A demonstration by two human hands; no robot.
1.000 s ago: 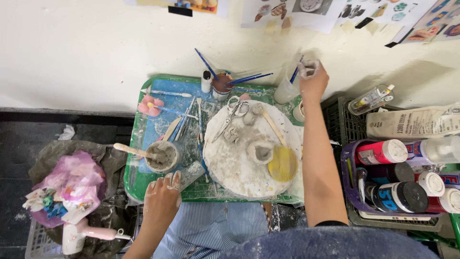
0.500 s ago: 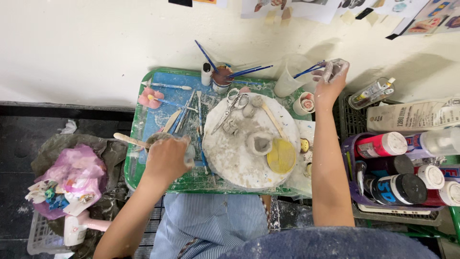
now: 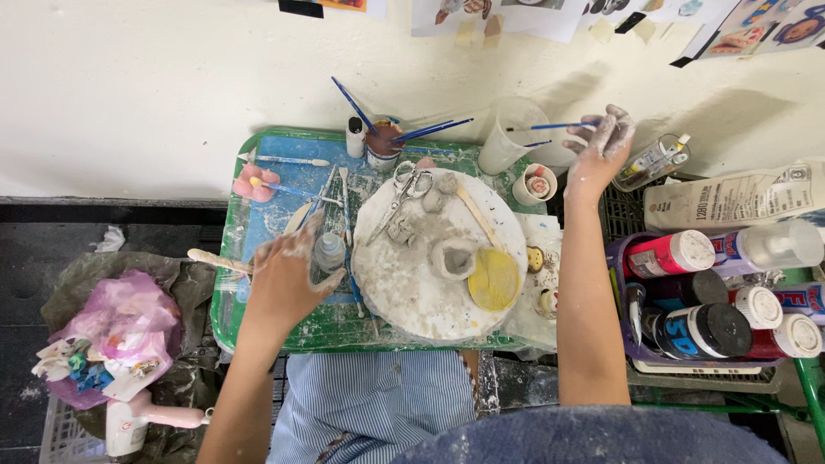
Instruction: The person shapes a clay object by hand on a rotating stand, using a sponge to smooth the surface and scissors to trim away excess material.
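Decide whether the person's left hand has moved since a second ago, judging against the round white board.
Yes. The left hand has moved up the green tray from its near edge toward the round white board, and now covers a small jar.

The left hand (image 3: 288,279) is laid palm-down at the left edge of the round white board (image 3: 430,258), fingers curled. The right hand (image 3: 601,146) is raised beyond the board's far right, forearm extended straight, fingers pinched together.
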